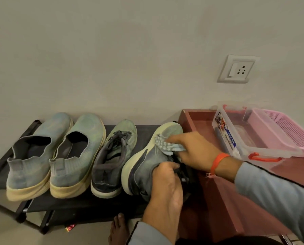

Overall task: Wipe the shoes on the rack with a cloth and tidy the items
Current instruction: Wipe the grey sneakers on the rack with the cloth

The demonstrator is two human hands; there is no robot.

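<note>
**Rightmost shoe tilted and wiped on the rack**

Four shoes are seen on the top shelf of a low black rack (41,207) set against a pale wall. The rightmost shoe (147,160) — grey-blue with a cream sole — is tipped onto its side, sole turned to the left, at the right end of the shelf. Its heel end is held by the left hand (165,184), whose grip is clamped on the upper, fingers curled over the collar. A light, nubbly cloth (167,145) is pressed against the toe area of the same shoe by the right hand (195,149); that grip is closed round the cloth, which is bunched beneath the fingers. An orange band (218,162) is worn on the right wrist, and grey sleeves cover both forearms.

To the left, the matching laced shoe (112,156) stands upright, just beside the tilted one. Further left, a pair of slip-on shoes (57,154) is lined up side by side, toes toward the wall.

Right of the rack, a reddish-brown tray-like counter (218,200) is seen — on it a clear plastic box (236,137) with red handles, and a pink perforated basket (285,129) touching it. A wall socket (237,68) is mounted above. A bare foot (117,230) rests on the floor below the rack.
</note>
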